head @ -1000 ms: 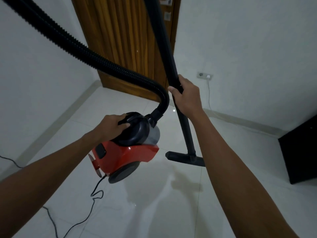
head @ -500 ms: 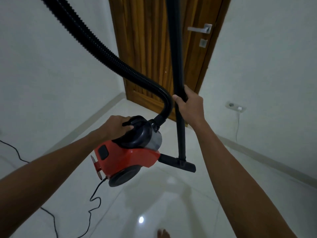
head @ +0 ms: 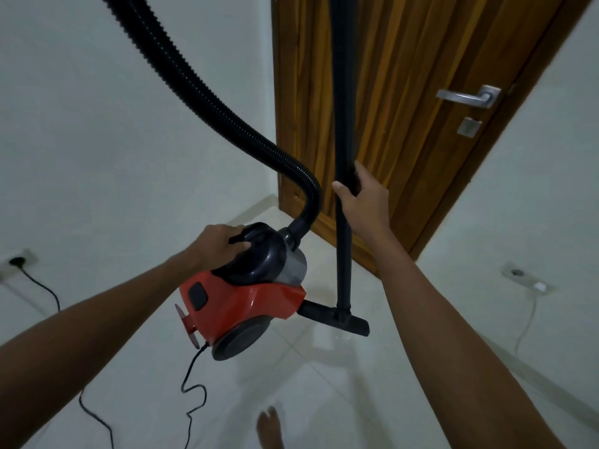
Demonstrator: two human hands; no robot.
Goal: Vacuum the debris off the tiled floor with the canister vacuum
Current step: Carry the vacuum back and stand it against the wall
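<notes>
The red and black canister vacuum [head: 240, 303] hangs in the air above the white tiled floor [head: 324, 400]. My left hand [head: 220, 244] grips its black top handle. A ribbed black hose [head: 207, 102] arcs from the canister's front up past the top edge. My right hand [head: 363, 196] is wrapped around the upright black wand [head: 343, 124], whose flat floor nozzle [head: 337, 315] hovers just right of the canister, off the tiles. No debris is visible on the floor.
A closed wooden door [head: 405, 92] with a metal handle [head: 466, 97] stands straight ahead. The black power cord [head: 191, 377] trails to a wall socket [head: 16, 262] at the left. Another socket [head: 518, 275] with a white cable is right. My bare foot [head: 270, 429] shows below.
The view has swung right and up toward the door. The canister and wand stay lifted in my hands, and the nozzle has swung closer to the canister. My foot came into view.
</notes>
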